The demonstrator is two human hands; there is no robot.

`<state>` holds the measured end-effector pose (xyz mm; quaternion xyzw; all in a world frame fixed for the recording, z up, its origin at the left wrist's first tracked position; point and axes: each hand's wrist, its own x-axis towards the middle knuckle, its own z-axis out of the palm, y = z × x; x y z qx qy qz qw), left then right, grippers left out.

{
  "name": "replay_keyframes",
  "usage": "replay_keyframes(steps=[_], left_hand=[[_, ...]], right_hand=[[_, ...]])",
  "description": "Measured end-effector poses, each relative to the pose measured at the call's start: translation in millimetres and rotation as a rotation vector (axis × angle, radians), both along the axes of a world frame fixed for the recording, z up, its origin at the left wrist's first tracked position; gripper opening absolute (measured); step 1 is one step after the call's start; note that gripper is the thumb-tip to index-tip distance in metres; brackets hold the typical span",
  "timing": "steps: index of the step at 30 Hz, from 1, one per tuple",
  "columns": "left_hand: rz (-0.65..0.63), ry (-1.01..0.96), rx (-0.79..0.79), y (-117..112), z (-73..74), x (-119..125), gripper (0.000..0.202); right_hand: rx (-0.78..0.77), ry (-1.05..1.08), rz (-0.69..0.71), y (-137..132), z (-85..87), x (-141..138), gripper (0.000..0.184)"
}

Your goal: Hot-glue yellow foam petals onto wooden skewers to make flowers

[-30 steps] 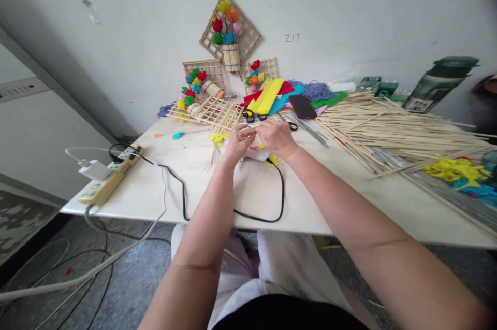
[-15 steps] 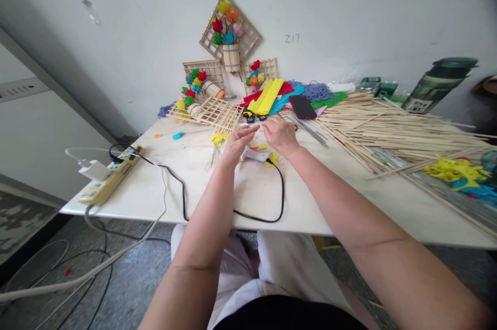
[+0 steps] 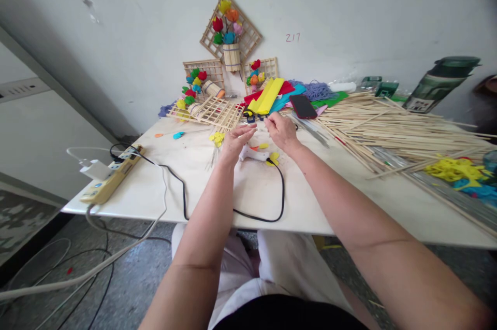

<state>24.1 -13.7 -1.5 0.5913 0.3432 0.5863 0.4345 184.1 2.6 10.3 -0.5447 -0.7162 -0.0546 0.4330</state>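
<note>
My left hand (image 3: 237, 144) is over the middle of the table, its long fingers pressed together and pointing right. Whatever its fingertips pinch is too small to make out. To the right, my right hand (image 3: 282, 132) is curled closed, and the inside of its grip is hidden. A gap separates the two hands. Just below them lies a white glue gun (image 3: 254, 154) with a black cord. Yellow petal-shaped pieces (image 3: 274, 158) lie beside the gun, and a small yellow pile (image 3: 217, 138) is left of my left hand.
Behind my hands are scissors (image 3: 250, 116), folded yellow paper (image 3: 266, 97) and a phone (image 3: 303, 106). Thin wooden sticks (image 3: 388, 133) cover the right side, near a tilted bottle (image 3: 440, 84). Lattice panels with flowers (image 3: 232, 29) stand at the wall. A power strip (image 3: 112, 177) sits left.
My hands have drawn slightly apart at the fingertips. The right hand has turned a little and its fingers are more curled; the left has barely moved.
</note>
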Motion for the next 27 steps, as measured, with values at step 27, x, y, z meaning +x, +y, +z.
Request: replay_keyframes(steps=[27], left_hand=[[0.270, -0.065, -0.146, 3, -1.4, -1, 0.024]], right_hand=[[-0.489, -0.409, 0.015, 1, 0.0, 17, 0.017]])
